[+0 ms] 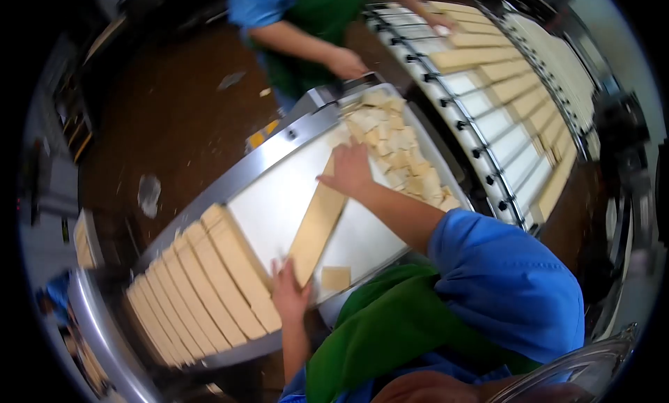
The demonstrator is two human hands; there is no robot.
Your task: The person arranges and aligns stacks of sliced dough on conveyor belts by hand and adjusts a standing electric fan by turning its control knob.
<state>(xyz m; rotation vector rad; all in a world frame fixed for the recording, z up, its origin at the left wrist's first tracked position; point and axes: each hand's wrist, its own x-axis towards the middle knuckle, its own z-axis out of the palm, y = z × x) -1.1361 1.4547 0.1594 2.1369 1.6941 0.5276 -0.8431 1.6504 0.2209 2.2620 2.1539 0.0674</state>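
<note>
A long, flat, pale-yellow strip (315,230) lies slantwise over the white work surface (268,201); its material I cannot make out. My left hand (289,291) grips its lower end, with the fingers slightly blurred. At the strip's upper end, my right hand (350,169) is closed over it. A small square piece (336,278) of the same colour rests close to my left hand. Beyond my right hand, a heap of broken pale pieces (397,148) fills the far right side of the surface.
Several thick pale strips (202,284) stand side by side at the left. A metal rail (230,176) edges the surface. A co-worker's hand (346,63) is at the far end. To the right, a conveyor (481,117) with thin crossbars carries more strips. Plastic scrap (148,195) lies on the brown floor.
</note>
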